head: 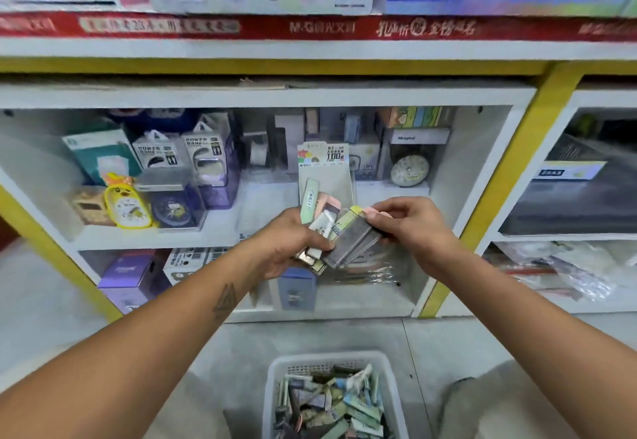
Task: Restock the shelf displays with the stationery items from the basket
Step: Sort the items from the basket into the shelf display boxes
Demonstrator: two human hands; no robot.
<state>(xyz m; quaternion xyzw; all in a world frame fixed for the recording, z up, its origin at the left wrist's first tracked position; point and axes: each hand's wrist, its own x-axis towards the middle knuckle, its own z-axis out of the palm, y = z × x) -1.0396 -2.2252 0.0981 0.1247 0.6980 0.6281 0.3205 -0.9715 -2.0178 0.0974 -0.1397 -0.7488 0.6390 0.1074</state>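
Head view: my left hand [287, 244] grips a fan of slim packets [322, 223] (long axes pointing up-right); my right hand [410, 223] pinches the grey packet [348, 244].

You hold a fanned bunch of slim stationery packs [331, 228], pale green, white and grey, between your hands. Below your hands, the white slotted basket [275, 380] sits on the floor, heaped with more small packs [331, 404] lying jumbled.
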